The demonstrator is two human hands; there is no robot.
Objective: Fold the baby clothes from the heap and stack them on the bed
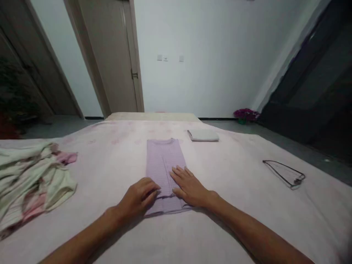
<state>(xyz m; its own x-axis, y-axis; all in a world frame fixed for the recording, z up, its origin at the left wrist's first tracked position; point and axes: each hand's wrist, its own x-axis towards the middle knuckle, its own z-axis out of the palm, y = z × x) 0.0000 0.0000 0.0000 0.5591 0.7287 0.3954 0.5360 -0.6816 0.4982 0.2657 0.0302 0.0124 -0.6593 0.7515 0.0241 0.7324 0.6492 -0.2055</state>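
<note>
A lilac shirt [165, 157] lies in a narrow folded strip on the bed, its neckline at the far end. Its lower edge is nearest me, with a fold line across it just above the hem. My left hand [141, 192] is at the shirt's lower left edge, thumb and fingers closed together on the cloth. Flat on the right side of the shirt rests my right hand [189, 185], fingers stretched out and slightly apart, pressing on the fabric. Part of the lower right edge is hidden under that hand.
A pale sheet [110, 205] covers the bed. To the left sits a crumpled pile of clothes [35, 179]. A folded white cloth [204, 135] lies beyond the shirt, and a dark hanger-like frame [286, 174] at the right. Purple flowers [246, 114] stand by the wall.
</note>
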